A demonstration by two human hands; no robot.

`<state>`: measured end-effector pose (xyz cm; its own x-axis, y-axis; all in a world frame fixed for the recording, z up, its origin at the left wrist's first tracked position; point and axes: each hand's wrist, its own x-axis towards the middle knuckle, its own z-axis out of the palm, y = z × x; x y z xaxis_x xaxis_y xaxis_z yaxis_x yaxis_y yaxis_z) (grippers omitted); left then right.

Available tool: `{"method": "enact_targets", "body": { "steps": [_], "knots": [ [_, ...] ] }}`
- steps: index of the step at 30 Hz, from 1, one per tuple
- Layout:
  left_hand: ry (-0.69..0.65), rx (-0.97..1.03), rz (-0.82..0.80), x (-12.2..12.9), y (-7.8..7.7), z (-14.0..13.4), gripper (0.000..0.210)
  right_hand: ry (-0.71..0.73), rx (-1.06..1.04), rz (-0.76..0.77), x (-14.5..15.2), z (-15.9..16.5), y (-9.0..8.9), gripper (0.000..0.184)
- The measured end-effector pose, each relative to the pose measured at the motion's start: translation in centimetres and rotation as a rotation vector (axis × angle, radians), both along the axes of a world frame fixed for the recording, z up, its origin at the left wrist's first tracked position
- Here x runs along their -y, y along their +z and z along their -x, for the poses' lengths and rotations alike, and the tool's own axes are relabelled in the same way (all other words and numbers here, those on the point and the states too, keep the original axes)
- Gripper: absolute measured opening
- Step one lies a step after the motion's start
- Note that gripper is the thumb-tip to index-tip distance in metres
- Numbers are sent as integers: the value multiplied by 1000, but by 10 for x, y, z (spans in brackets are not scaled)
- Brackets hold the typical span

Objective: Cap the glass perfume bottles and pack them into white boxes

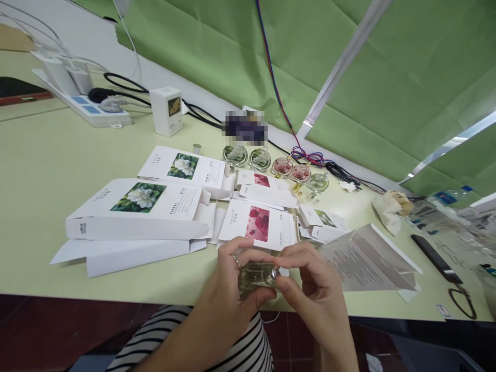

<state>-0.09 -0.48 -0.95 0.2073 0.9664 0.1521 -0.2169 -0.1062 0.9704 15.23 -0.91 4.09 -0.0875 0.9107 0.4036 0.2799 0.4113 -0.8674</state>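
A glass perfume bottle (253, 276) lies sideways above the table's front edge, its neck pointing right. My left hand (236, 279) wraps round the bottle's body, a ring on one finger. At the neck, the thumb and fingers of my right hand (310, 281) pinch the silvery sprayer top (279, 272). Just beyond my hands lies a white box with a red rose picture (258, 225). To the left are opened white boxes with a white flower picture (139, 199). An opened carton with grey printing (354, 258) lies by my right hand.
Several round bottles (259, 159) stand in a row at the back, small caps (306, 194) near them. A white box (166, 111) and a power strip (96, 111) are at back left. A phone (436, 258) and plastic wrapping (461, 222) lie at the right.
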Motion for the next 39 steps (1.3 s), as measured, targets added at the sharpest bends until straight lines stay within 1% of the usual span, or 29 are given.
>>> {"method": "enact_targets", "body": {
  "steps": [2, 5, 8, 12, 16, 18, 21, 24, 27, 31, 36, 39],
  "knots": [
    [13, 25, 54, 2, 6, -1, 50, 6, -30, 1, -1, 0, -1, 17],
    [6, 57, 83, 3, 10, -1, 50, 22, -30, 11, -3, -1, -1, 17],
    [-7, 54, 84, 2, 8, 0, 50, 41, -7, 25, -5, -2, 0, 16],
    [-38, 2, 38, 0, 5, 1, 51, 33, -10, 6, -6, -2, 1, 15],
    [-23, 41, 98, 2, 10, 0, 49, 17, -19, -20, -6, 0, -1, 15],
    [-15, 44, 96, 2, 11, 0, 50, 13, -16, -19, -6, 0, -1, 15],
    [-11, 26, 66, 1, 7, 0, 51, 19, -5, 7, -6, -2, 0, 13],
    [-35, -8, -7, -1, -1, 2, 52, 55, 18, 41, -8, -5, 4, 10],
    [-22, -41, -81, -4, -8, 2, 52, 106, 46, 70, -10, -8, 7, 9],
    [-4, -64, -111, -5, -11, 2, 52, 114, 24, 81, -11, -8, 8, 10],
    [-12, -50, -60, -6, -6, 3, 53, 83, -25, 85, -11, -4, 3, 9],
    [5, -63, 7, -4, 2, 2, 53, 58, -71, 36, -11, -1, -4, 9]
  ]
}}
